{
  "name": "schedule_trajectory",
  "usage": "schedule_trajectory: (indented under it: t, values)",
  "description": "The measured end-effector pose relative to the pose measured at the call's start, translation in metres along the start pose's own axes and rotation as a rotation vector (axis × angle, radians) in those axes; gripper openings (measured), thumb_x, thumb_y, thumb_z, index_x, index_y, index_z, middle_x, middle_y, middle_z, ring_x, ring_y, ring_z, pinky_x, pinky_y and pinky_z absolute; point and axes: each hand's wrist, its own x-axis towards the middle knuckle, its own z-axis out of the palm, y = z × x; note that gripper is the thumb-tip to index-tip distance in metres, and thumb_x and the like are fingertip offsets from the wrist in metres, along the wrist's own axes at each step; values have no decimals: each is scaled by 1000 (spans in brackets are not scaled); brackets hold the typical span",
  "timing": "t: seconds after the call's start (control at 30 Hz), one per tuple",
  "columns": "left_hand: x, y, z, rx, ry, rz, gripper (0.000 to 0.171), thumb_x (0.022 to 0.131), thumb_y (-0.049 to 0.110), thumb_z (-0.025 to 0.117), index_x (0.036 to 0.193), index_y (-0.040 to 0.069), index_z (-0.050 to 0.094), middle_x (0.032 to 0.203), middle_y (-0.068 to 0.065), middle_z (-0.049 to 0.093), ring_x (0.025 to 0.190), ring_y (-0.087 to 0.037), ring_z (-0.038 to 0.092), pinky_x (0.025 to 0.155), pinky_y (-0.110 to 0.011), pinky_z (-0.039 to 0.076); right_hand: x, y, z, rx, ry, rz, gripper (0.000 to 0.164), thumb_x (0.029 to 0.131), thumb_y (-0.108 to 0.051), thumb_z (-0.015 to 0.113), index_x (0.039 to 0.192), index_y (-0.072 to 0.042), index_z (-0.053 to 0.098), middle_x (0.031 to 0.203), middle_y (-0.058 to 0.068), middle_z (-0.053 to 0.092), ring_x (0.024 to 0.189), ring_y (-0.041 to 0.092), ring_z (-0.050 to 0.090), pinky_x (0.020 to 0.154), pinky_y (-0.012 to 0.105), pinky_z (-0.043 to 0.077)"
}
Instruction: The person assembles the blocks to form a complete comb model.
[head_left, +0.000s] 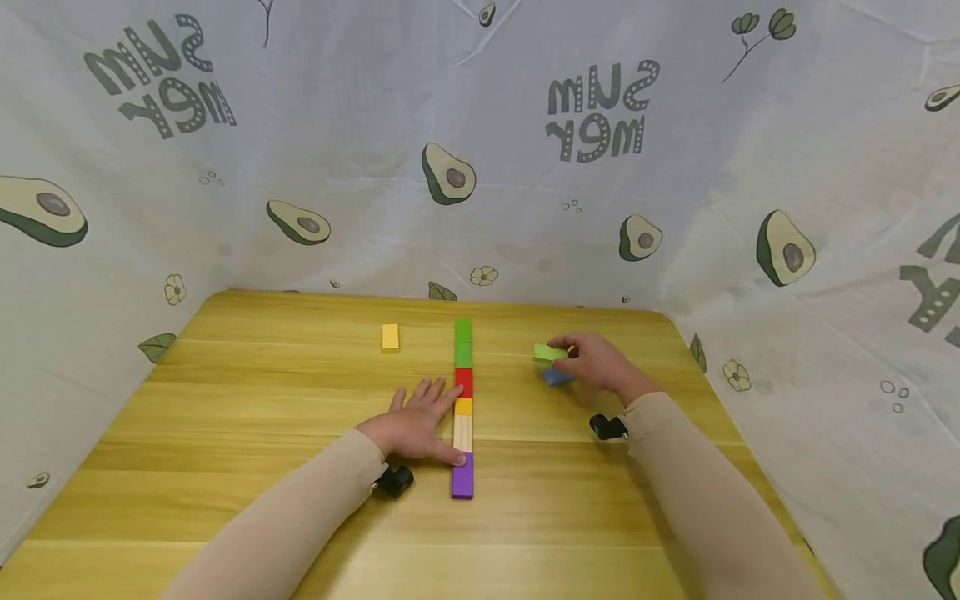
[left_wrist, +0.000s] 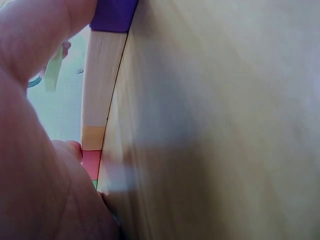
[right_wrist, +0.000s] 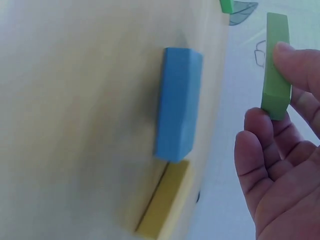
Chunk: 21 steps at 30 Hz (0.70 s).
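Observation:
A straight row of coloured wooden blocks runs away from me: a purple block (head_left: 462, 477) nearest, then a plain wood block (head_left: 462, 433), an orange one (head_left: 464, 407), a red block (head_left: 465, 382) and green blocks (head_left: 464, 343). My left hand (head_left: 412, 427) lies spread along the row's left side, thumb at the purple block and a fingertip at the red. To the right, my right hand (head_left: 597, 365) pinches a light green block (right_wrist: 276, 70) between thumb and fingers, raised off the table. Below it on the table lies a blue block (right_wrist: 176, 105), with a yellow block (right_wrist: 164, 202) at its end.
Another yellow block (head_left: 391, 338) stands apart, left of the row's far end. The wooden table (head_left: 247, 400) is bordered at the back and sides by a white cloth (head_left: 360, 150) printed with avocados. A small black camera sits on each wrist.

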Motion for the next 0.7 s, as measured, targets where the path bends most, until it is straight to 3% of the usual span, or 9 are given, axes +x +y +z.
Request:
schedule_trajectory:
  t: [0.33,0.6,0.7]
  values:
    - [-1,1,-1,3,14,-7,120,82,70,76,172,29,8,179,-10,-4,165,-34,-9,128,-67,-8,43,-21,-1,1,-9,37,45,103,-26,68,144,-8,64,137,17,65,116,32,60,97,45,54]
    - [-3,3,-1,16,23,-16,119,82,71,76,171,30,9,179,-8,-2,166,-34,-6,128,-67,-6,74,-25,10,-49,-17,33,45,104,-24,66,146,-8,63,142,18,64,114,32,63,89,41,54]
    - [-3,3,-1,17,20,-19,118,82,70,76,171,30,10,179,-8,-2,166,-34,-6,128,-67,-6,83,-27,14,-70,-19,24,44,105,-22,65,147,-8,62,145,19,63,119,34,63,95,45,54]
